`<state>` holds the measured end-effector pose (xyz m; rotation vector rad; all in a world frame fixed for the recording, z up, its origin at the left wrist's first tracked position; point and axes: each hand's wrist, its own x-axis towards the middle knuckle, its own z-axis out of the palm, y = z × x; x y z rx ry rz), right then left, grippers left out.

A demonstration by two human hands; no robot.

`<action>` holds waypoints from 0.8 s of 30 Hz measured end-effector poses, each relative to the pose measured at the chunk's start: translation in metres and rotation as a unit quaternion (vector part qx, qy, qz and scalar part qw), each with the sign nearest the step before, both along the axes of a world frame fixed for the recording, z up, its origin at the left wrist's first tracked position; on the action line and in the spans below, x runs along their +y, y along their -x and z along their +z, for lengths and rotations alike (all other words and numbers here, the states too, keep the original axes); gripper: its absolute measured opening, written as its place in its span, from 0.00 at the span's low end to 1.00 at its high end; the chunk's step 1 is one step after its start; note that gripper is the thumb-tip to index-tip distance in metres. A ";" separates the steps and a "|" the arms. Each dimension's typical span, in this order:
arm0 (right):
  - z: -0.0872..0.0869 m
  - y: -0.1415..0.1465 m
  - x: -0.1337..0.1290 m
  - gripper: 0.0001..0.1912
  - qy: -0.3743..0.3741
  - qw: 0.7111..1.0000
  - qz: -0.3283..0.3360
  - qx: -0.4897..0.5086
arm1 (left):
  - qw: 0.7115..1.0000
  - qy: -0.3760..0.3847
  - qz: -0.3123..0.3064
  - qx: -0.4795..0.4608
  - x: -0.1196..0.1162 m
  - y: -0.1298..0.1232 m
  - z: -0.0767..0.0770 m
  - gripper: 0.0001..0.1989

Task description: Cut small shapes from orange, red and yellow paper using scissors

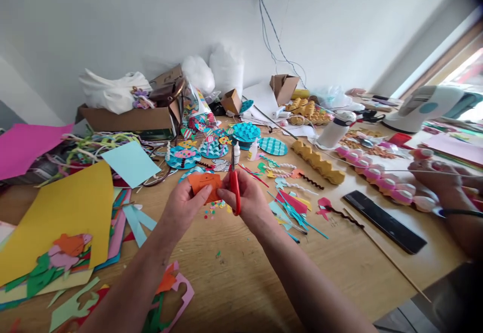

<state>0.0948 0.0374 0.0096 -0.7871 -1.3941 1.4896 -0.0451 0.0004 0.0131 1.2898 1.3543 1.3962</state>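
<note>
Between finger and thumb, my left hand (177, 208) grips a piece of orange paper (202, 182) with thin dark lines drawn on it. My right hand (252, 199) is closed around red-handled scissors (235, 192), their blades pointing up and away. The thumb and fingertips of that hand also touch the paper's right edge. Just beyond the hands are blue wavy paper discs with small fish cut-outs (183, 156) and two small white glue bottles (253, 150). Tiny coloured paper dots (210, 213) lie on the table under the paper.
Coloured sheets, a yellow one (71, 197) on top, and cut scraps (75, 303) lie left. Rightward are pipe-cleaner pieces, a wooden stick (396, 267), a black phone (384, 221), yellow egg-carton strip (317, 162) and a pink-painted strip (385, 182). Another person's hand (433, 172) works at far right.
</note>
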 end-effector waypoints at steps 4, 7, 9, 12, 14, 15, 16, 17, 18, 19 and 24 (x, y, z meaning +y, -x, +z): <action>0.002 0.003 -0.001 0.15 -0.027 1.000 0.009 -0.013 | 1.000 -0.002 0.017 -0.014 -0.003 0.003 0.004 0.11; 0.004 0.005 0.000 0.15 -0.036 0.999 0.013 -0.017 | 1.000 -0.012 0.025 -0.005 -0.003 0.004 0.008 0.12; 0.006 0.006 0.002 0.15 -0.037 0.999 0.013 -0.011 | 0.999 -0.021 0.034 0.011 -0.002 0.006 0.011 0.13; 0.010 0.009 0.004 0.16 -0.029 0.999 0.017 0.010 | 0.998 -0.027 0.033 0.045 0.002 0.009 0.016 0.13; 0.011 0.011 0.005 0.17 -0.020 0.999 0.021 0.025 | 0.997 -0.027 0.029 0.061 0.004 0.011 0.018 0.12; 0.011 0.012 0.005 0.17 -0.015 0.999 0.024 0.031 | 0.997 -0.028 0.030 0.060 0.004 0.013 0.018 0.11; 0.011 0.013 0.005 0.17 -0.012 0.999 0.028 0.035 | 0.998 -0.028 0.032 0.050 0.005 0.014 0.017 0.10; 0.010 0.014 0.004 0.17 -0.009 0.999 0.032 0.037 | 0.999 -0.026 0.032 0.034 0.004 0.014 0.016 0.10; 0.010 0.015 0.004 0.17 -0.008 0.999 0.035 0.037 | 0.999 -0.023 0.028 0.016 0.004 0.015 0.015 0.10; 0.009 0.015 0.003 0.17 -0.007 0.999 0.037 0.036 | 0.999 -0.020 0.025 -0.003 0.003 0.015 0.013 0.10; 0.010 0.013 0.000 0.15 -0.019 0.999 0.034 0.028 | 0.999 -0.015 0.033 -0.033 0.000 0.014 0.010 0.12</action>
